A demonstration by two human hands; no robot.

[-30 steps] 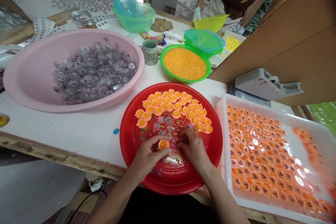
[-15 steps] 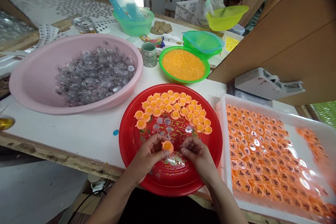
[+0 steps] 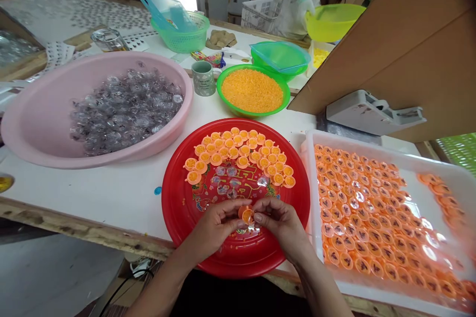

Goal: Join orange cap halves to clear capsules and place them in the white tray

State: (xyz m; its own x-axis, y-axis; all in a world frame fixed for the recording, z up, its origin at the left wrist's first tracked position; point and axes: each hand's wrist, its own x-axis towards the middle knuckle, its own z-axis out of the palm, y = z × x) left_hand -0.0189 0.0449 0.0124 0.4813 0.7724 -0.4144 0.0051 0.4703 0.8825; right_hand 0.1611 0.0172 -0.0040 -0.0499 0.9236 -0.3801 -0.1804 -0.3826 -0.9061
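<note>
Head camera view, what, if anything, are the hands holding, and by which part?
The left hand pinches a small orange cup by its outer edge. The right hand is at the cup's opposite side; whether it grips anything cannot be told.

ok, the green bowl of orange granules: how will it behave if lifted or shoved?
Probably heavy for its size: orange granules cover the green bowl almost from rim to rim. It looks wide and low, so a gentle push would likely slide it rather than tip it. The granules look loose, so a sharp tilt could spill some.
</note>
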